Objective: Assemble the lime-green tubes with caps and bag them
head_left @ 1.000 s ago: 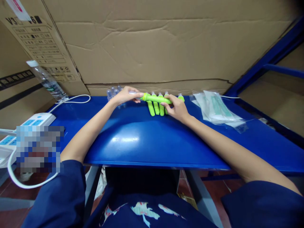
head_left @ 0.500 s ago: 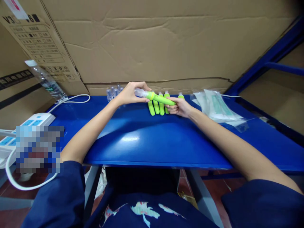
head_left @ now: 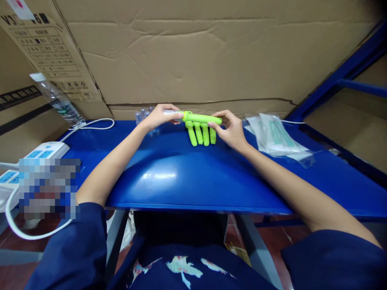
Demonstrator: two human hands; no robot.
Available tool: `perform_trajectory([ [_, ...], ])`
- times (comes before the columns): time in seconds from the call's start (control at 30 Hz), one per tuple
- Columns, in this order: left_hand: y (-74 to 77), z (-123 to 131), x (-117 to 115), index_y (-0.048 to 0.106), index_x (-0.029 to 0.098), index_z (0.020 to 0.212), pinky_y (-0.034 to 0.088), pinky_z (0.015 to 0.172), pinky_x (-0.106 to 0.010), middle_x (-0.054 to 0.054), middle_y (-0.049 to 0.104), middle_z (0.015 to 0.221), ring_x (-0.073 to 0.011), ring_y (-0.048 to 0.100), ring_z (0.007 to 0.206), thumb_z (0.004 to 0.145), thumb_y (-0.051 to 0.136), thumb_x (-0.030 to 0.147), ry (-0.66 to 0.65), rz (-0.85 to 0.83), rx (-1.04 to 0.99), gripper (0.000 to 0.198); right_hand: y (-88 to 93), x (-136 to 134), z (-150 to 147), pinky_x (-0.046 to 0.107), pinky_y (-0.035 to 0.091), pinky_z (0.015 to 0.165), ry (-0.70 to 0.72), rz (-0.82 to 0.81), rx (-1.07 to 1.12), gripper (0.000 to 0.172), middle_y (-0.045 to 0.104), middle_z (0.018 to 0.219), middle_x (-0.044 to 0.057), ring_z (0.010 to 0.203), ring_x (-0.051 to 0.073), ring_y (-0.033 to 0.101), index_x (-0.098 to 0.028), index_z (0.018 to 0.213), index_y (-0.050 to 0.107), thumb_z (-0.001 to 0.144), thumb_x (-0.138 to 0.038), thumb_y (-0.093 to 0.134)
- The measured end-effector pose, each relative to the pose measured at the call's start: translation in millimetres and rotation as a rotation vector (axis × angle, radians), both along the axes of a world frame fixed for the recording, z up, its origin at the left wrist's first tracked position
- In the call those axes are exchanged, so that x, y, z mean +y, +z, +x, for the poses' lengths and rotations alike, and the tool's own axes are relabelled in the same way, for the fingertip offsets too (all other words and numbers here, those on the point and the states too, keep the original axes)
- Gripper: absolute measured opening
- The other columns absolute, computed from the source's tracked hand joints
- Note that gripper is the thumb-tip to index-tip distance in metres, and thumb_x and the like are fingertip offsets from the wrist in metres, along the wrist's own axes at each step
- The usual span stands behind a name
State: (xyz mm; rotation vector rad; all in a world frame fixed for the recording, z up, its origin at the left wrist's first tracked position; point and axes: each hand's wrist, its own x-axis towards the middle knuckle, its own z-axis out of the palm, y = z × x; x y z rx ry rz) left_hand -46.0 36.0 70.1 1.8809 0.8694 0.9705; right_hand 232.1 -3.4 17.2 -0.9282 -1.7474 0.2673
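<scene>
Between both hands, a bright green stick (head_left: pixel 201 118) is held nearly level above the table. Its left end carries a yellow ring and a clear plastic cap (head_left: pixel 171 114). My left hand (head_left: pixel 161 117) is closed around the capped end, thumb pressed near the ring. My right hand (head_left: pixel 231 128) pinches the plain green end between thumb and fingers. Just below it, several matching green sticks (head_left: pixel 198 133) lie side by side, their upper ends partly hidden by the held one. Several clear caps (head_left: pixel 139 117) stand behind my left hand, partly covered by it.
On the blue table (head_left: pixel 181 177), clear plastic packets (head_left: pixel 273 137) lie to the right. A water bottle (head_left: pixel 62 102) leans at the back left, near a white power strip (head_left: pixel 50 151) and its cable (head_left: pixel 99 125). A cardboard sheet (head_left: pixel 193 60) stands along the back.
The held stick has turned closer to level and shifted slightly left. My right hand has changed from wrapping its end to pinching it with the fingers; my left hand still grips the capped end.
</scene>
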Motion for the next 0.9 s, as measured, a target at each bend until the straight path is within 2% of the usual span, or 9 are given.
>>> perform_trajectory([
  [0.1, 0.9, -0.7, 0.0, 0.068, 0.010, 0.096, 0.059, 0.077, -0.031, -0.012, 0.073, 0.085, -0.0185, 0.070, 0.080, 0.074, 0.083, 0.050, -0.029, 0.037, 0.049, 0.047, 0.7, -4.2, -0.2, 0.038, 0.057, 0.073, -0.079, 0.030, -0.036, 0.048, 0.071, 0.094, 0.009, 0.083, 0.023, 0.067, -0.021, 0.096, 0.065, 0.084, -0.068, 0.066],
  [0.23, 5.0, 0.1, -2.6, 0.067, 0.012, 0.097, 0.058, 0.078, -0.031, -0.010, 0.072, 0.086, -0.0186, 0.070, 0.082, 0.075, 0.081, 0.054, -0.061, 0.227, 0.127, 0.050, 2.3, -2.0, 4.9, 0.034, 0.054, 0.065, -0.068, -0.066, -0.027, 0.050, 0.070, 0.086, 0.007, 0.076, 0.022, 0.065, -0.022, 0.093, 0.066, 0.082, -0.071, 0.065],
  [0.3, 9.0, 0.5, -5.5, 0.067, 0.013, 0.096, 0.057, 0.081, -0.032, -0.009, 0.072, 0.089, -0.0196, 0.070, 0.087, 0.073, 0.081, 0.057, -0.058, 0.338, 0.179, 0.052, 3.8, 1.0, 8.9, 0.034, 0.052, 0.061, -0.011, -0.160, -0.033, 0.051, 0.069, 0.080, 0.007, 0.073, 0.022, 0.064, -0.023, 0.091, 0.066, 0.082, -0.073, 0.064],
  [0.4, 16.6, -0.1, -10.6, 0.067, 0.015, 0.095, 0.056, 0.087, -0.033, -0.009, 0.073, 0.094, -0.0213, 0.069, 0.094, 0.071, 0.082, 0.059, -0.054, 0.454, 0.241, 0.052, 9.9, 2.5, 13.8, 0.032, 0.047, 0.053, 0.149, -0.366, -0.036, 0.055, 0.064, 0.069, 0.006, 0.060, 0.018, 0.057, -0.022, 0.081, 0.064, 0.078, -0.078, 0.065],
  [0.47, 21.0, -1.5, -12.9, 0.068, 0.015, 0.094, 0.056, 0.087, -0.033, -0.009, 0.073, 0.093, -0.0217, 0.070, 0.094, 0.072, 0.081, 0.059, -0.057, 0.450, 0.258, 0.051, 17.5, -1.2, 14.3, 0.030, 0.041, 0.048, 0.256, -0.491, -0.049, 0.060, 0.060, 0.063, 0.004, 0.050, 0.014, 0.049, -0.022, 0.073, 0.060, 0.077, -0.081, 0.063],
  [0.53, 23.0, -3.0, -13.4, 0.068, 0.014, 0.094, 0.057, 0.084, -0.034, -0.009, 0.072, 0.087, -0.0215, 0.071, 0.090, 0.076, 0.078, 0.058, -0.055, 0.372, 0.253, 0.049, 26.3, -8.8, 12.0, 0.030, 0.038, 0.047, 0.308, -0.527, -0.109, 0.063, 0.058, 0.061, 0.004, 0.048, 0.013, 0.045, -0.021, 0.069, 0.057, 0.081, -0.083, 0.056],
  [0.63, 20.3, -2.6, -11.2, 0.068, 0.012, 0.101, 0.059, 0.080, -0.037, -0.009, 0.070, 0.081, -0.0214, 0.072, 0.083, 0.084, 0.072, 0.057, -0.030, 0.197, 0.229, 0.049, 35.6, -22.3, 4.5, 0.032, 0.044, 0.058, 0.211, -0.351, -0.306, 0.061, 0.066, 0.071, 0.007, 0.059, 0.017, 0.056, -0.019, 0.077, 0.062, 0.091, -0.076, 0.046],
  [0.77, 12.5, 5.6, -10.3, 0.064, 0.012, 0.114, 0.061, 0.079, -0.040, -0.011, 0.071, 0.087, -0.0243, 0.074, 0.084, 0.087, 0.067, 0.061, -0.001, -0.012, 0.190, 0.056, 34.2, -31.0, -3.7, 0.036, 0.047, 0.075, -0.058, -0.037, -0.618, 0.048, 0.073, 0.095, 0.013, 0.083, 0.026, 0.067, -0.016, 0.110, 0.066, 0.094, -0.060, 0.053],
  [0.9, 11.9, 13.0, -14.8, 0.058, 0.013, 0.123, 0.062, 0.083, -0.038, -0.015, 0.073, 0.098, -0.0259, 0.075, 0.092, 0.094, 0.050, 0.069, -0.012, -0.149, 0.124, 0.064, 31.0, -29.1, -2.4, 0.039, 0.046, 0.082, -0.190, 0.008, -0.909, 0.042, 0.073, 0.102, 0.018, 0.094, 0.032, 0.068, -0.013, 0.119, 0.064, 0.100, -0.046, 0.046],
])
